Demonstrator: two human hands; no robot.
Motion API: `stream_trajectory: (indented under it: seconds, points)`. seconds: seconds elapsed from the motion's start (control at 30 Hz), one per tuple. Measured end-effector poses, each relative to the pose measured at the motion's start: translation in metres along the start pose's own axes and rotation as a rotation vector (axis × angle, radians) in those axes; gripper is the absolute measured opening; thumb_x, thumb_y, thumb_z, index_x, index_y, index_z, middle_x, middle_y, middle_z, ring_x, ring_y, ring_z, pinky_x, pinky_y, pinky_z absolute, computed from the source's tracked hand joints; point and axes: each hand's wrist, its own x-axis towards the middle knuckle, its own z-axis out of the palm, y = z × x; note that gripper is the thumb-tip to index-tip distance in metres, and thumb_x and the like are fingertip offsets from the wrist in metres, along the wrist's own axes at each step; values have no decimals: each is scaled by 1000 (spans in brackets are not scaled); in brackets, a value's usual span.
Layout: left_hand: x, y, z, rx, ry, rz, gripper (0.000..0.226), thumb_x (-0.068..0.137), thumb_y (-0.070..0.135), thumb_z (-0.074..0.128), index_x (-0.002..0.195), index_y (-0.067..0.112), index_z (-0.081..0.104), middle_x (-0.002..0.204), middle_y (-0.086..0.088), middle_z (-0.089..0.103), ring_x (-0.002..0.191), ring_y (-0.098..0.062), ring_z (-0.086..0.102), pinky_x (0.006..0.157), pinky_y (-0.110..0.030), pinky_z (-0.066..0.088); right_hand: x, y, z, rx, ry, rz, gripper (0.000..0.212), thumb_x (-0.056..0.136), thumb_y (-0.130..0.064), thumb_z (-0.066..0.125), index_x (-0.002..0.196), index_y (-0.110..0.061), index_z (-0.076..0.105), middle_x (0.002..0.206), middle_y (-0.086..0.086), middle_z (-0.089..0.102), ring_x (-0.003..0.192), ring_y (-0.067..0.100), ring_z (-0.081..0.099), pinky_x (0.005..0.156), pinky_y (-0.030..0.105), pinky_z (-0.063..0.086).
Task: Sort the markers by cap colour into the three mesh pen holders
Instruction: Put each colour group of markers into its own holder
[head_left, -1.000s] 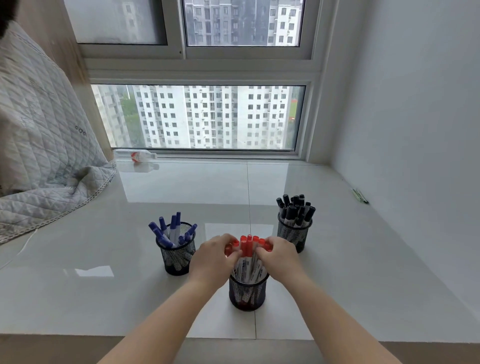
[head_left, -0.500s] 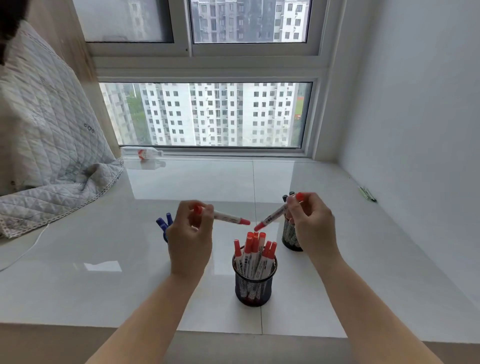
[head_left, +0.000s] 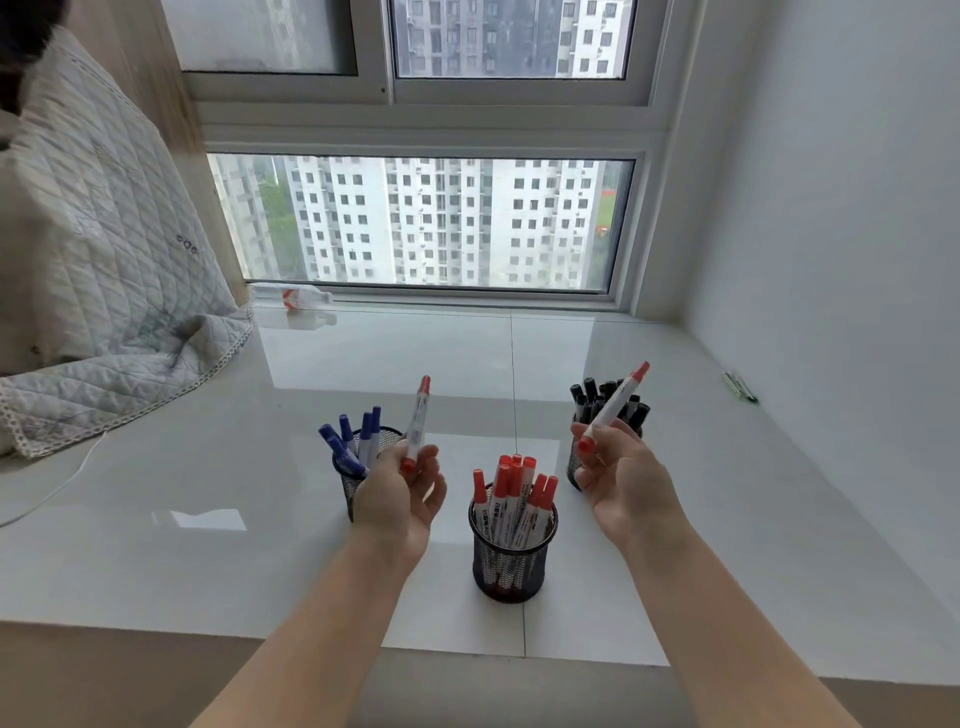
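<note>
Left hand (head_left: 402, 493) pinches one red-capped marker (head_left: 417, 423) upright; right hand (head_left: 618, 475) pinches another red-capped marker (head_left: 613, 402), tilted. The red-marker holder (head_left: 511, 553) stands between the blue-marker holder (head_left: 358, 467) and the black-marker holder (head_left: 576, 462), near the table's front edge. Judged step: placing reds. Next: lower both, barrels down, into the middle holder.

I can make out dark printing on the white barrels of the red-capped markers (head_left: 511, 506) standing in the mesh holder (head_left: 511, 564) at lower centre of the frame, but the characters are too small and blurred for me to read. The plastic bottle (head_left: 291, 297) lying by the window at left of centre carries a red and white label; I cannot read any words on it. I find nothing else legible anywhere in the frame.
</note>
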Motion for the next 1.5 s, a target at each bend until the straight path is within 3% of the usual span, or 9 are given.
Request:
stream_trajectory:
  seconds: [0.17, 0.3, 0.43, 0.57, 0.73, 0.9, 1.23, 1.4, 1.5]
  points:
    - [0, -8, 1, 181, -207, 20, 16, 95, 14, 45, 102, 18, 58, 85, 3, 74, 76, -7, 69, 69, -31, 48, -4, 8, 2, -302, -95, -23, 25, 86, 0, 57, 108, -11, 52, 84, 5, 70, 77, 15, 62, 65, 27, 44]
    - [3, -12, -1, 445, -192, 157, 11, 96, 15, 45, 102, 18, 54, 90, 2, 74, 92, -13, 67, 74, -33, 52, -4, 19, 2, -471, -118, -123, 20, 81, 7, 60, 91, -8, 51, 93, 14, 69, 83, 23, 68, 75, 31, 56]
    - [1, -17, -6, 609, -161, 260, 16, 97, 27, 42, 96, 17, 54, 90, 0, 73, 90, -12, 68, 81, -36, 52, -2, 32, -2, -681, -68, -178, 8, 93, -20, 52, 87, -17, 57, 88, 5, 71, 87, 18, 68, 79, 34, 54]
    - [0, -23, -11, 706, -137, 336, 22, 94, 34, 45, 91, 21, 62, 91, 6, 70, 92, -10, 64, 74, -28, 50, -5, 41, -7, -828, -36, -260, 23, 95, -36, 46, 85, -26, 63, 84, -6, 66, 75, 2, 58, 66, 22, 44]
    - [1, -25, -16, 857, -225, 374, 9, 91, 28, 54, 88, 29, 62, 77, 17, 70, 80, 1, 63, 66, -19, 47, -7, 46, -14, -966, -89, -387, 17, 89, -24, 58, 74, -32, 59, 68, -11, 64, 62, -5, 58, 56, 15, 42]
    - [3, -29, -19, 1024, -207, 485, 14, 84, 21, 65, 83, 28, 53, 80, 8, 63, 75, -1, 60, 66, -11, 44, -7, 53, -23, -1135, -115, -455, 23, 81, -12, 66, 78, -31, 54, 76, -5, 65, 73, 13, 63, 64, 26, 53]
    - [-3, -30, -22, 1225, -209, 531, 20, 93, 39, 47, 78, 31, 57, 77, 12, 66, 74, -1, 60, 59, -2, 39, -8, 54, -33, -1162, -71, -664, 44, 87, -8, 59, 126, -19, 41, 74, -9, 53, 63, 2, 55, 58, 3, 40]
    - [-1, -36, -23, 1342, -218, 589, 2, 89, 29, 58, 87, 28, 58, 79, 17, 63, 72, 12, 56, 57, 0, 40, -12, 57, -36, -1262, -155, -722, 26, 88, -8, 58, 113, -15, 53, 74, -14, 56, 66, 9, 60, 63, 17, 45]
    - [-1, -40, -23, 1362, -156, 601, 24, 83, 29, 66, 94, 33, 45, 79, 19, 62, 67, 16, 56, 49, -4, 38, -12, 60, -36, -1256, -140, -785, 24, 86, -8, 62, 108, -15, 56, 76, -9, 61, 67, 11, 62, 62, 14, 45]
